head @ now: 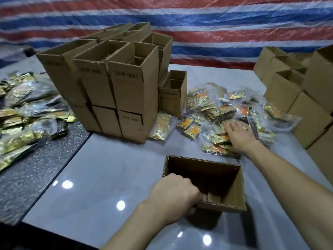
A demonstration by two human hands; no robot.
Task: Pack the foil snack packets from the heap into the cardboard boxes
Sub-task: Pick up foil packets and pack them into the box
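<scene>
An open cardboard box (225,179) stands in front of me on the grey table, and I see no packets inside it. My left hand (173,193) grips its near left rim, fingers curled over the edge into the box. A heap of gold and orange foil snack packets (225,109) in clear bags lies beyond the box to the right. My right hand (239,136) lies flat on the near side of the heap, fingers spread over the packets.
A stack of empty open cardboard boxes (126,83) stands at the table's middle back. More boxes (306,98) are piled at the right edge. Another heap of gold packets (27,109) covers the dark table on the left. A striped tarpaulin (216,24) hangs behind.
</scene>
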